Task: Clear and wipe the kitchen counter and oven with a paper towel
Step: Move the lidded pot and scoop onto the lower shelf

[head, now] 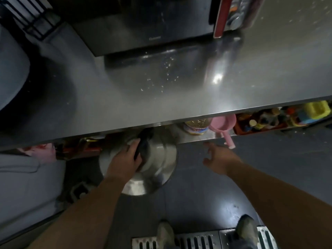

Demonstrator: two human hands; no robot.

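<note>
Steel counter (125, 105) runs across the dim kitchen, and everything else sits around it. At its far left a grey rounded shape (10, 72) overlaps the top, with a black wire rack (30, 17) behind. At the back, the oven (136, 24) stands on the counter, crumbs (161, 76) scattered on the steel in front of it. Right of the oven leans a red-edged item (222, 17), too blurred to name. Below the counter's front edge, the left hand (125, 159) grips the black handle (143, 142) of a metal lid (149, 162). Under the edge to the right sit a jar (196, 126), a pink scoop (222, 126) and a crate of colourful items (280, 117). The right hand (218, 157) hovers just below the scoop, fingers spread, holding nothing. Two shoes (246, 227) stand by a floor grate (197, 239).
</note>
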